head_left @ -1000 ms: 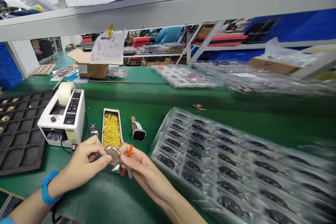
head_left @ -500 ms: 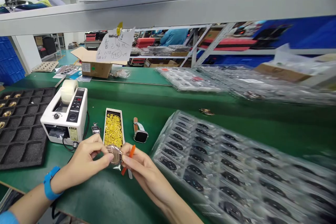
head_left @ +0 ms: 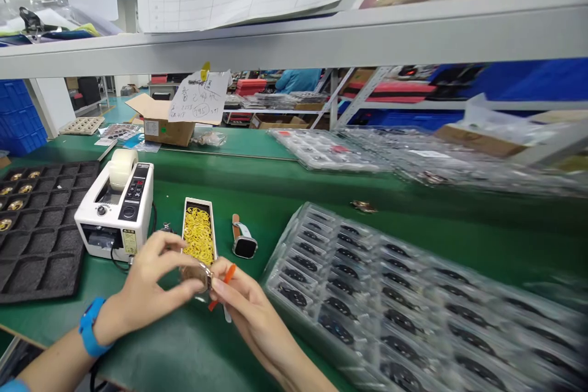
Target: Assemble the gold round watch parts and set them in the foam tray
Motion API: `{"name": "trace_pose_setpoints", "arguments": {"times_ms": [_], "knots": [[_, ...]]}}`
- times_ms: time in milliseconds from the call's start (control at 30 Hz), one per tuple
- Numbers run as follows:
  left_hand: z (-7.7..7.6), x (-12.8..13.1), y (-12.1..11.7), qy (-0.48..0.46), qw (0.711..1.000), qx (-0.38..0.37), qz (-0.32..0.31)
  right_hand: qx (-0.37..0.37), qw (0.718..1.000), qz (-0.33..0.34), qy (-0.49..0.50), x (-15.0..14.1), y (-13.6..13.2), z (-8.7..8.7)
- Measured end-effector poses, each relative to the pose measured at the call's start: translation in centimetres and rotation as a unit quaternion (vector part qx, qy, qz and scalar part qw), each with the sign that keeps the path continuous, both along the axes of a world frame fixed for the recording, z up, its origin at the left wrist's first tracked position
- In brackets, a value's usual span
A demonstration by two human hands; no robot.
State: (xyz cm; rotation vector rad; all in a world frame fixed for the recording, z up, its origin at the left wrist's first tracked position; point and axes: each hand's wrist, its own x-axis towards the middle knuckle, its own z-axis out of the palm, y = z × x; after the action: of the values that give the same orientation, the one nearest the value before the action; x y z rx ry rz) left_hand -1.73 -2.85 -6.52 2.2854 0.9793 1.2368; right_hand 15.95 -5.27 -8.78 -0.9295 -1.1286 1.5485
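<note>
One green table [head_left: 174,349] runs from the near edge toward the far side, beneath a pale shelf beam [head_left: 294,43] that crosses the view. Numerous lidded, dark ring-like shapes sit in rows in the clear plastic tray [head_left: 281,255] filling the near right. At the left lies a black compartment tray [head_left: 57,272], with gold-coloured round pieces [head_left: 16,204] in some of its leftmost cells. Just beside it, on the right, stands a white tape dispenser [head_left: 114,220] bearing a roll of tape [head_left: 122,170].

Both hands meet near the middle of the near side. The right hand [head_left: 250,303] is clamped on the right edge of a round metallic piece [head_left: 195,272], with an orange stick [head_left: 228,275] also among its fingers. The left hand [head_left: 149,282] has thumb and forefinger apart, the piece between them; whether they grip it cannot be told. A blue wristband [head_left: 90,327] circles the left wrist.

Farther back, an open cardboard box [head_left: 169,133] stands at the far left. Directly beyond the piece lies a narrow white box [head_left: 212,229] of yellow rings [head_left: 197,236], and a watch [head_left: 245,247] rests near its right side.
</note>
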Motion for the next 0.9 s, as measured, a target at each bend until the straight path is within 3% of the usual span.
{"name": "trace_pose_setpoints", "arguments": {"times_ms": [133,233,333,433,467,500,533,700,800,900], "knots": [[0.1,0.0,-0.2,0.022,0.990,-0.003,-0.142,-0.057,0.991,0.050,0.110,-1.9,-1.4,-0.4],[0.3,-1.0,-0.6,0.030,0.979,-0.013,-0.199,-0.097,0.978,0.079,0.165,-2.9,-2.3,-0.5],[0.2,-2.9,-1.2,0.072,0.984,-0.021,-0.161,-0.068,0.983,0.099,0.138,-2.2,-1.2,0.7],[-0.9,-5.9,-2.0,0.114,0.993,0.016,-0.034,0.082,0.990,0.081,-0.079,0.3,3.0,2.8],[-1.4,-7.0,-2.3,0.122,0.992,0.026,0.006,0.151,0.960,0.045,-0.229,1.2,5.0,3.3],[-2.0,-8.3,-2.7,0.127,0.991,0.031,0.041,0.197,0.892,0.014,-0.406,2.2,7.1,3.8],[-2.6,-9.6,-3.2,0.130,0.988,0.034,0.070,0.200,0.860,-0.005,-0.469,3.1,9.3,4.0],[-5.0,-15.2,-6.3,0.130,0.973,0.014,0.192,0.159,0.734,-0.103,-0.653,5.3,17.7,2.2],[-5.3,-17.6,-7.5,0.139,0.957,0.026,0.254,0.122,0.671,-0.131,-0.719,5.1,19.5,0.6],[-4.6,-20.1,-7.5,0.161,0.918,0.012,0.362,0.121,0.640,-0.121,-0.749,4.3,19.3,0.4]]}}
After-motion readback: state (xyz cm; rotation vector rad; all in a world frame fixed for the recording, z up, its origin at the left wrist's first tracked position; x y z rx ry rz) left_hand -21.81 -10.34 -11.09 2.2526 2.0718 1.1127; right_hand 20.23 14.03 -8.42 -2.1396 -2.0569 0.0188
